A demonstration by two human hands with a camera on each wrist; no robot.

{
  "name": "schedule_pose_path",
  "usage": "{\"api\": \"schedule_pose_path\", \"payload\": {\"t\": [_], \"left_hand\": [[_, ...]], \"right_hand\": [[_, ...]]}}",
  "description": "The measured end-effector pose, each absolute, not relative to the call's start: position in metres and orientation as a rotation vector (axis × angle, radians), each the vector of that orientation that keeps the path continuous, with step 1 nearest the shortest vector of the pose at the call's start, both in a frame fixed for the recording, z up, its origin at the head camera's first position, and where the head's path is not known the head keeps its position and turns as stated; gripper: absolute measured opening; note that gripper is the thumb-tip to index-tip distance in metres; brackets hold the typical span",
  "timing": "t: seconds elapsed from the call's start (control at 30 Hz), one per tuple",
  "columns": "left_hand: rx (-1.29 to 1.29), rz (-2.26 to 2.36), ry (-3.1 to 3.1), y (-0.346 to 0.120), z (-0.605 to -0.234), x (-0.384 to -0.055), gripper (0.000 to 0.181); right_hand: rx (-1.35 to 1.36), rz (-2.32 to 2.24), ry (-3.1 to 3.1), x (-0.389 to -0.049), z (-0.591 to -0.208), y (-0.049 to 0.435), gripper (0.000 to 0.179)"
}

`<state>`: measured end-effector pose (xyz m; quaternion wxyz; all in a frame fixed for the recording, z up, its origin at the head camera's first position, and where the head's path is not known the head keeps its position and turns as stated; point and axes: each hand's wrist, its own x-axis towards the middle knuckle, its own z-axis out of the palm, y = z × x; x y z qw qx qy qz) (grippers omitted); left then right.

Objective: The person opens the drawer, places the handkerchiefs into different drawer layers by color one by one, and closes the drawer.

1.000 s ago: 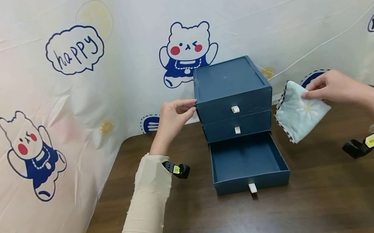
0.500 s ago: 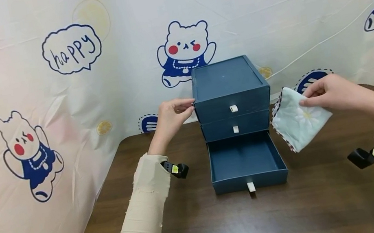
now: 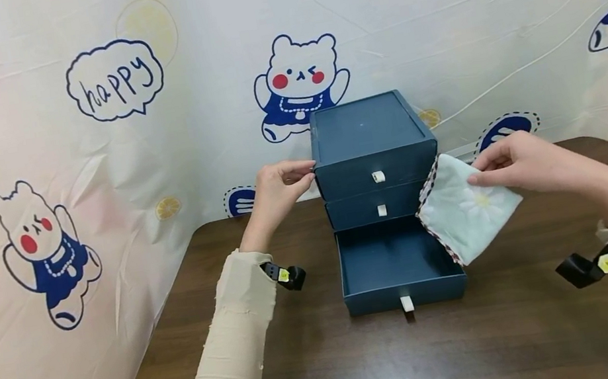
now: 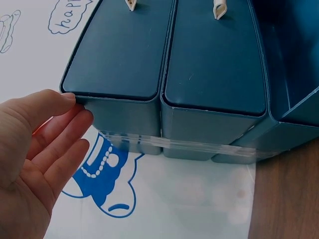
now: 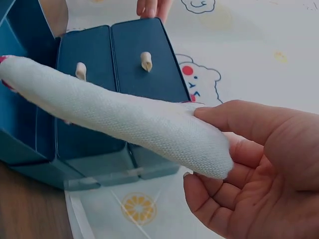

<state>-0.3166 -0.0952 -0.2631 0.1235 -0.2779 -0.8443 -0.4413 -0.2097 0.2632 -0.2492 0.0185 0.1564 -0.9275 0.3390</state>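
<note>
A dark blue chest of three drawers (image 3: 369, 128) stands on the table, its bottom drawer (image 3: 390, 269) pulled out and showing a bare floor. My left hand (image 3: 279, 197) pinches the chest's upper left front edge between thumb and fingers; the left wrist view shows the thumb on the corner. A folded pale green cloth (image 3: 467, 209) with a daisy and a checked trim hangs from my right hand (image 3: 523, 163), pinched between thumb and fingers. Its lower left corner overlaps the open drawer's right side in the head view. In the right wrist view the folded cloth (image 5: 119, 114) appears edge-on.
White fabric tabs (image 3: 378, 176) serve as pulls on the drawers. The brown wooden table (image 3: 334, 372) extends in front and to both sides. A printed white sheet (image 3: 216, 97) hangs close behind the chest. Clear tape (image 4: 184, 144) runs along the chest's side.
My right hand has carried the cloth leftward and lower, from beside the chest to the bottom drawer's right edge. The left hand stays at the chest's corner.
</note>
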Motion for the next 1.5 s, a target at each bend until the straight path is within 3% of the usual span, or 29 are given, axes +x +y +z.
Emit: {"api": "schedule_pose_path", "payload": {"t": [0.63,1.5], "left_hand": [[-0.83,-1.293,-2.448,-0.097,-0.266,-0.32,0.023],[-0.84,-1.289,-2.435,-0.097,-0.265,-0.32,0.023]], "right_hand": [[0.48,1.283,-2.781,-0.216,-0.28,0.21,0.025],[0.611,1.346,-2.71,-0.227,-0.281,0.151,0.017]]}}
